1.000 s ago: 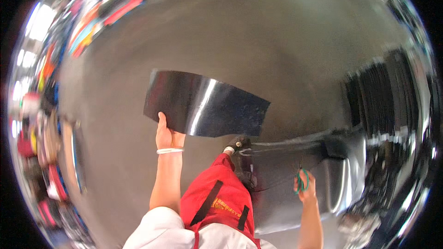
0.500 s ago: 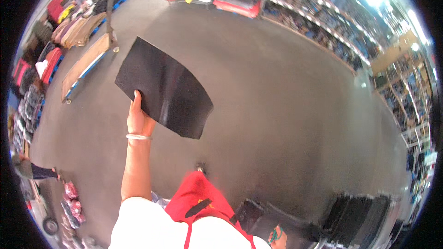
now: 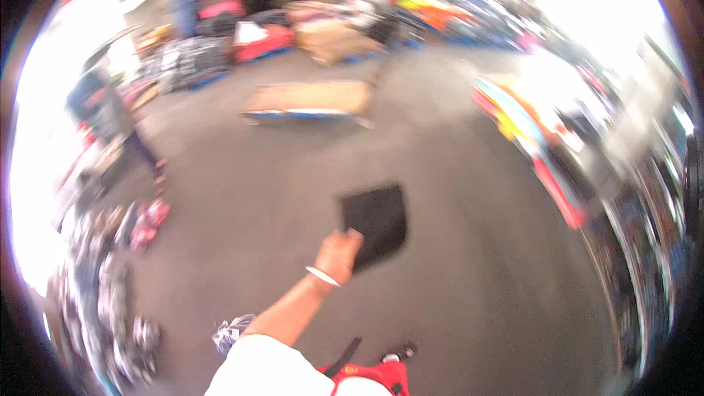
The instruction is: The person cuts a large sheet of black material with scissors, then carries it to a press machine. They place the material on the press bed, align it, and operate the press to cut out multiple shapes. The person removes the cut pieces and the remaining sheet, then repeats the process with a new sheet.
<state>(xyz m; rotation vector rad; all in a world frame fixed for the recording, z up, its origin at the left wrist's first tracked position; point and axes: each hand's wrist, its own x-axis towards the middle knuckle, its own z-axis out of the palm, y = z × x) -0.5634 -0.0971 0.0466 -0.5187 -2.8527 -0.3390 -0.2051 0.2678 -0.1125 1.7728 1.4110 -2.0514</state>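
Left hand (image 3: pixel 339 253) is stretched out ahead at arm's length, fingers clamped on the lower left corner of a flat black sheet (image 3: pixel 375 221). White band (image 3: pixel 323 276) on the wrist. The sheet hangs in the air above the floor (image 3: pixel 455 301), carried by nothing else, its far edge pointing away from the body. Right hand is out of frame, so I can't tell what its fingers are doing.

Risks, as I read it:
- One-corner grip on a thin, floppy sheet. It could sag, fold or slide out of the pinch, since nothing supports the free edges.
- The frame is heavily motion-blurred, which suggests fast head or body movement. That makes snagging or dropping more likely.
- Small crumpled bag or wrapper (image 3: pixel 232 331) on the floor near the feet, probably plastic though too blurred to be sure. Trip or slip hazard.
- Another person (image 3: pixel 117 121) stands off to the left, well apart for now.

Surface: grey, matte floor, looks like concrete or low carpet.

Room: large retail or warehouse hall. A low flat pallet or board (image 3: pixel 308 99) lies on the floor far ahead. Piles of colourful folded goods (image 3: pixel 257 33) line the far side, shelving racks (image 3: pixel 557 154) run along the right, and more stacked goods (image 3: pixel 95 301) sit along the left edge. Strong glare at upper right and left.
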